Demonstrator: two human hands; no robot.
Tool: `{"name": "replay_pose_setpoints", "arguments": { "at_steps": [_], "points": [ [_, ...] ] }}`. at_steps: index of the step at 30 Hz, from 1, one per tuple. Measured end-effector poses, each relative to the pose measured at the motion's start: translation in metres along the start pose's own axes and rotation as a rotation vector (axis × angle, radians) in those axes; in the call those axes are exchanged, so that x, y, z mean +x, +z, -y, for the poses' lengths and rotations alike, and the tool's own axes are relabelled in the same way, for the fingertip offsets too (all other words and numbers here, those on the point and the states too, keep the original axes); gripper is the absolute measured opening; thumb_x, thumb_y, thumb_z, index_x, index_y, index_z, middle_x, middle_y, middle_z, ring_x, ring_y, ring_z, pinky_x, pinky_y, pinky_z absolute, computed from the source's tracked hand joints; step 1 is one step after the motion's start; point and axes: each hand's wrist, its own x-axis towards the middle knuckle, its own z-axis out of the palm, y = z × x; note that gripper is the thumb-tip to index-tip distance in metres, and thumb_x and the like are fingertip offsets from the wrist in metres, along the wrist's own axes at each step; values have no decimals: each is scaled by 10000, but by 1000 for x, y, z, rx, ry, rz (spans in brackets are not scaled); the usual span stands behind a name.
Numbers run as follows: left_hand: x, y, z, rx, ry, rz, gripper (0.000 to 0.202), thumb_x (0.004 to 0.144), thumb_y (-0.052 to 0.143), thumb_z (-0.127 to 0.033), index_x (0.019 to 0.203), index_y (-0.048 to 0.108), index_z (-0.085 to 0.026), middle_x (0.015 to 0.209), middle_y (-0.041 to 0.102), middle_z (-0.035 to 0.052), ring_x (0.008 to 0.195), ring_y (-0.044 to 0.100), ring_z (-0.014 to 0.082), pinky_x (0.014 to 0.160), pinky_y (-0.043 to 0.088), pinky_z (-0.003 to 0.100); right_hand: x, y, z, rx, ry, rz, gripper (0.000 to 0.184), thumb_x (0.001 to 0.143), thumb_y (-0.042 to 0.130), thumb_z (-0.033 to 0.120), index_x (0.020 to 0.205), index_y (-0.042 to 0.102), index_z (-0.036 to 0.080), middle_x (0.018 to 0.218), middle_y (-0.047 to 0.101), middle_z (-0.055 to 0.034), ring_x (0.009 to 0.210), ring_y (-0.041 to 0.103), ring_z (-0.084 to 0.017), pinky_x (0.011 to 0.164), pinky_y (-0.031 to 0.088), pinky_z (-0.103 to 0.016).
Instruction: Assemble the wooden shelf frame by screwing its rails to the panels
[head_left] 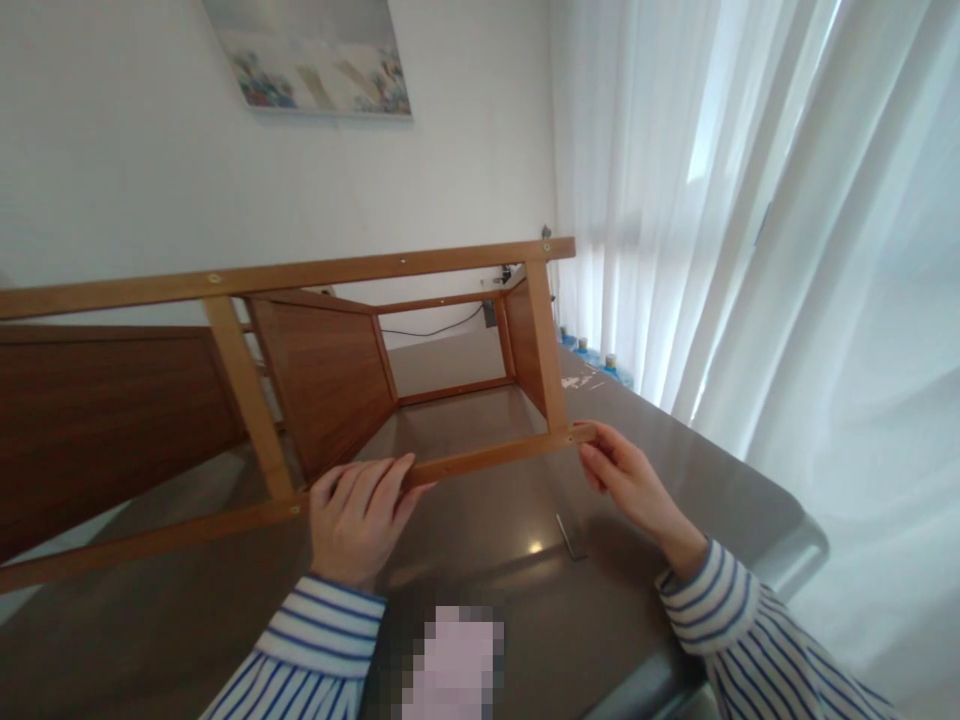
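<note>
A wooden shelf frame (487, 457) lies on its side across the table, its brown shelf panels (322, 375) standing upright between the rails. My left hand (358, 520) is wrapped over the near rail, just right of a cross-piece. At the right end of that same rail, my right hand (619, 470) pinches the tip between thumb and fingers. Below the rail, an L-shaped hex key (570, 538) rests on the tabletop between my hands. Screw heads show along the far rail.
The grey-brown table (697, 500) has a rounded right corner. Several blue-tinted bottles (611, 368) stand along its far right edge, near small white scraps (577, 381). White curtains (750, 200) hang at right. A pixelated pink patch (454, 665) covers something at the front.
</note>
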Motion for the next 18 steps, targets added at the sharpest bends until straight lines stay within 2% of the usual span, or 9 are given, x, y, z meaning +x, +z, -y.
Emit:
{"name": "replay_pose_setpoints", "arguments": {
  "at_steps": [4,8,11,13,14,15,16,18],
  "points": [
    [0,-3,-1,7,-8,-18,374,767,675,-340,1105,579,-212,908,680,73,838,615,231,833,389,390,0,1,4,95,28,-8,289,860,527,449,975,537,183,630,458,57,504,409,-77,462,336,-224],
    [3,-9,-6,-29,22,-84,415,732,715,-264,1120,576,-225,968,674,82,902,615,232,850,402,389,0,6,4,122,39,-38,293,855,527,481,879,513,190,589,451,65,487,406,-76,450,317,-225],
    [7,-16,-17,-76,81,-138,387,703,733,-187,1066,611,-237,957,679,71,891,621,220,828,417,368,0,9,3,147,56,-56,289,863,518,479,830,496,193,561,446,68,475,394,-74,443,301,-221],
    [12,-21,-28,-199,116,-140,348,701,723,-140,1020,630,-245,895,685,43,827,625,185,786,432,327,-1,11,2,166,74,-70,293,861,521,483,830,497,192,553,446,68,470,391,-74,439,294,-221],
    [14,-23,-35,-312,114,-104,313,711,709,-127,992,635,-243,852,685,27,782,622,163,755,441,302,-1,12,2,177,85,-76,298,858,524,487,834,499,191,554,445,69,468,390,-73,436,291,-220],
    [18,-24,-42,-459,85,-13,265,731,689,-125,967,638,-235,812,682,15,738,615,143,720,447,278,-1,13,2,189,96,-81,304,853,528,493,833,499,191,556,444,69,466,390,-73,433,287,-219],
    [21,-25,-50,-617,26,131,200,761,661,-143,940,642,-229,776,676,5,701,608,130,690,451,266,-1,14,3,202,107,-85,310,847,534,498,828,498,191,561,441,70,466,390,-71,430,283,-216],
    [29,-21,-64,-920,-195,510,133,814,616,-249,939,656,-227,778,676,12,696,614,133,658,466,266,-2,16,3,231,124,-93,321,835,546,507,814,492,191,576,437,70,467,389,-67,423,275,-211]
  ]
}}
